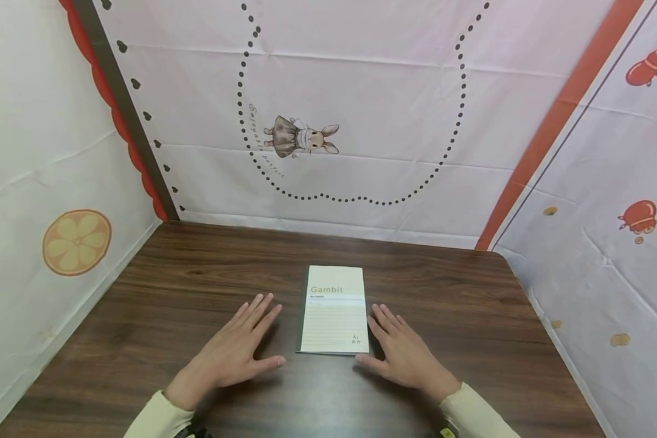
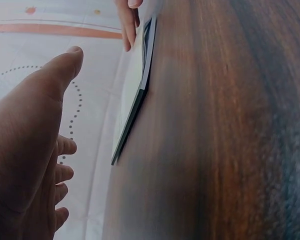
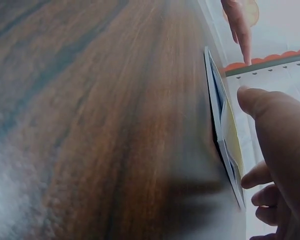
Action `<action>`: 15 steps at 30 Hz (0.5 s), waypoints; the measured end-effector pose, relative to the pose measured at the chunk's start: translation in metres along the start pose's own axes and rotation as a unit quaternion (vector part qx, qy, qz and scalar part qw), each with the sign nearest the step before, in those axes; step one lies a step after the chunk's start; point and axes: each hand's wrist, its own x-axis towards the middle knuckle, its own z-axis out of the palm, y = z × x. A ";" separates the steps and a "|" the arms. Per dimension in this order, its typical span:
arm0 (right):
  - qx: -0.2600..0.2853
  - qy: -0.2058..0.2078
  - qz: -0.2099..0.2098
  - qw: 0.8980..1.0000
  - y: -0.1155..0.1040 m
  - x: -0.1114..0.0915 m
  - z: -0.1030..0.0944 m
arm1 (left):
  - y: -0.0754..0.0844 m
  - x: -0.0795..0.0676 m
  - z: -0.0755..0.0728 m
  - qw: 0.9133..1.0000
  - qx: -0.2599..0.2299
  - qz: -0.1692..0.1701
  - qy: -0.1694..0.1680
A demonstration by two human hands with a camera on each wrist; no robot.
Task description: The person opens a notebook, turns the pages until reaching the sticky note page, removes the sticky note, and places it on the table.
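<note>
A closed notebook [image 1: 334,322] with a pale cover, the word "Gambit" and a dark spine on its left lies flat on the brown table. To its left is my left hand [image 1: 232,353], fingers straight and spread, apart from the notebook. My right hand [image 1: 405,356] is at the notebook's right edge, fingers extended and thumb near the lower right corner; whether it touches the notebook I cannot tell. Neither hand holds anything. The left wrist view shows the spine side of the notebook [image 2: 135,107], and the right wrist view its slightly parted pages [image 3: 222,115].
The wood-grain table [image 1: 224,255] reaches back to a white printed cloth [image 1: 361,134] with a rabbit figure and dotted outline. More patterned cloth hangs on the left [image 1: 27,152] and right [image 1: 597,164], along the table's sides.
</note>
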 end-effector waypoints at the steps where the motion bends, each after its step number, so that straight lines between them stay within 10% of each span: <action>1: -0.003 0.000 0.000 1.000 0.000 0.000 0.000 | 0.000 0.000 0.000 1.000 0.000 -0.001 0.000; 15: -0.013 0.056 -0.020 0.998 -0.001 0.001 -0.004 | -0.003 -0.001 0.001 1.000 -0.012 0.005 -0.001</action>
